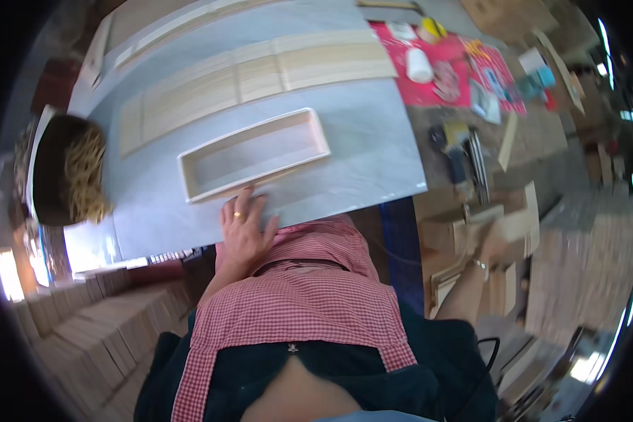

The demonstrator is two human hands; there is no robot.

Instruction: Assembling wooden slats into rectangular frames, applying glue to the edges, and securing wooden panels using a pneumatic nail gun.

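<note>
A long, shallow rectangular frame of pale wood (320,132) with rounded corners lies on the grey tabletop (373,148). I cannot tell whether it has a bottom. My left hand (247,228), a ring on one finger, rests at the table's near edge. Its fingers are spread, and the fingertips are at the frame's near side, where a thin strip of wood shows. Off to the right, beside the table, my right hand (492,243) is among pale wooden pieces and boxes (443,234). Motion smears its fingers, so whether it holds a piece is unclear.
Flat wooden panels (260,76) lie across the table behind the frame. At the left, a dark container (51,169) holds tan rubber bands (84,176). A red sheet (401,53) with a white bottle (419,66) and tools is at the far right. Stacked wood (584,267) stands right.
</note>
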